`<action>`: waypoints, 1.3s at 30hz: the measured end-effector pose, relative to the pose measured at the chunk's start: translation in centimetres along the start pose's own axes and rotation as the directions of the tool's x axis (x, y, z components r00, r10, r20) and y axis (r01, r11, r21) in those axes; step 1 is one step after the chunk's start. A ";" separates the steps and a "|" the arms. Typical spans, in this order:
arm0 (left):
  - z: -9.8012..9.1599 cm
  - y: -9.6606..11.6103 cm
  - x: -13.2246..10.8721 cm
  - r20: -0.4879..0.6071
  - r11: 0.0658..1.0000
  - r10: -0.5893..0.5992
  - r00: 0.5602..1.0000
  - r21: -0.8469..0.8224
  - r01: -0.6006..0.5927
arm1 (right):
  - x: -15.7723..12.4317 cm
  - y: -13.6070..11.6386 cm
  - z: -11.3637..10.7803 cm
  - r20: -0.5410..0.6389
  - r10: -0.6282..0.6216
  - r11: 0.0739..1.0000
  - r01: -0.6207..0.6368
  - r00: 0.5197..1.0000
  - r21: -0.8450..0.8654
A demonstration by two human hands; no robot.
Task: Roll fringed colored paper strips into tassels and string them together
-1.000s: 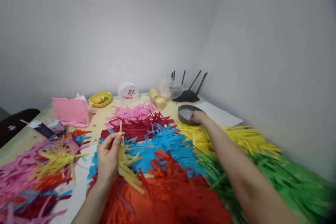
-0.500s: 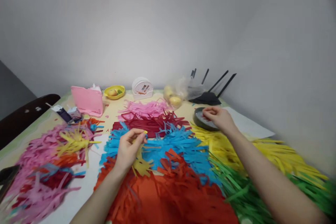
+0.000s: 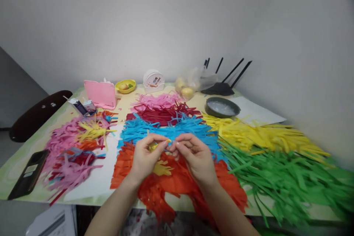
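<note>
My left hand (image 3: 145, 156) and my right hand (image 3: 193, 155) meet over the orange paper strips (image 3: 177, 182) at the near middle of the table. Both pinch a bundle of yellow paper strips (image 3: 160, 166), whose loose ends fan out below my left hand. The fingertips of the two hands touch at the top of the bundle. A grey bowl (image 3: 222, 107) with something white in it stands farther back on the right, apart from both hands.
Piles of cut paper cover the table: blue (image 3: 166, 129), dark red (image 3: 163, 112), pink (image 3: 156, 100), yellow (image 3: 262, 136), green (image 3: 287, 177), and a mixed heap (image 3: 74, 147) at the left. A phone (image 3: 29, 173), pink case (image 3: 100, 94), yellow dish (image 3: 125, 86), router (image 3: 221, 87) and chair (image 3: 38, 112) are around.
My right hand has come back from the grey bowl and joined my left hand on the yellow strips. The view has tilted down, showing the table's near edge.
</note>
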State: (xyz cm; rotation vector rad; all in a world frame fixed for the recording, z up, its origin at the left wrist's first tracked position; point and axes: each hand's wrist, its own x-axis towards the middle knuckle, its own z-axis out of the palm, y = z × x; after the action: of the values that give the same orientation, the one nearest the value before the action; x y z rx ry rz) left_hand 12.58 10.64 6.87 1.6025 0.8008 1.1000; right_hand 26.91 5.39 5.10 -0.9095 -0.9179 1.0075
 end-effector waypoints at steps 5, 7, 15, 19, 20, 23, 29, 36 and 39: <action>-0.3 0.1 -2.3 -0.038 0.997 0.059 0.998 0.061 -0.056 | -1.5 0.3 1.9 -0.045 -0.041 0.999 0.039 0.998 -0.035; -0.4 0.2 -2.8 -0.060 0.980 0.138 0.989 0.155 -0.128 | -1.9 0.5 2.4 -0.061 -0.070 0.995 0.066 0.996 -0.070; -1.2 0.3 -3.8 0.057 0.800 0.350 0.935 0.501 -0.330 | -2.7 1.8 2.6 -0.060 -0.117 0.979 0.105 0.991 -0.174; -1.0 0.1 -4.1 0.055 0.806 0.318 0.946 0.510 -0.300 | -2.8 2.1 2.4 -0.047 -0.145 0.956 0.128 0.988 -0.263; -0.8 0.0 -4.2 0.029 0.827 0.294 0.956 0.493 -0.269 | -2.7 2.2 2.3 -0.048 -0.160 0.946 0.140 0.986 -0.292; -0.4 -0.4 -4.4 -0.041 0.928 0.168 0.985 0.345 -0.144 | -2.6 2.4 2.3 -0.040 -0.178 0.933 0.156 0.983 -0.323; 0.2 -1.0 -4.6 -0.085 0.996 0.017 0.996 0.085 -0.010 | -2.7 2.7 2.3 -0.042 -0.182 0.917 0.154 0.982 -0.367; 0.1 -1.4 -4.9 -0.061 0.985 -0.124 0.990 -0.131 0.115 | -1.9 1.8 1.9 0.019 -0.045 0.969 0.048 0.999 -0.243; 0.0 -1.7 -4.8 -0.033 0.981 -0.139 0.990 -0.140 0.133 | -1.7 1.7 1.6 0.045 0.023 0.972 -0.012 0.999 -0.235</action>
State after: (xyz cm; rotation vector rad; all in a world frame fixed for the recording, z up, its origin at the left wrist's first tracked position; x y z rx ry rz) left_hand 10.88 6.89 3.95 1.3927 0.8323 1.0703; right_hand 24.54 4.54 3.68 -1.0973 -1.0870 0.9518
